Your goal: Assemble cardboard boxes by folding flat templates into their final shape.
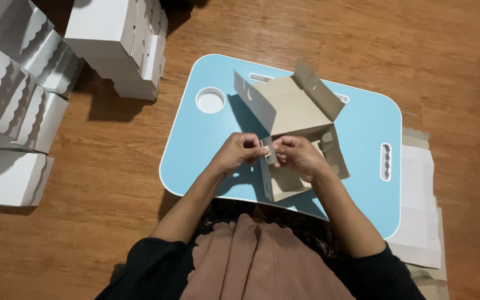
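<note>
Wooden flooring surrounds the pale blue lap tray [195, 144], where the half-folded grey-brown cardboard box [298, 111] lies mid-frame, its lid flap pointing toward the upper right. My left hand [239, 153] and right hand [298, 156] both pinch its small corner tab [269, 150] between them, equally near.

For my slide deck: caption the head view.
Both hands, left and right, pinch a flap of a half-folded cardboard box on a light-blue lap tray.

Black sleeves, brown scallop-edged headscarf, bare hands
</note>
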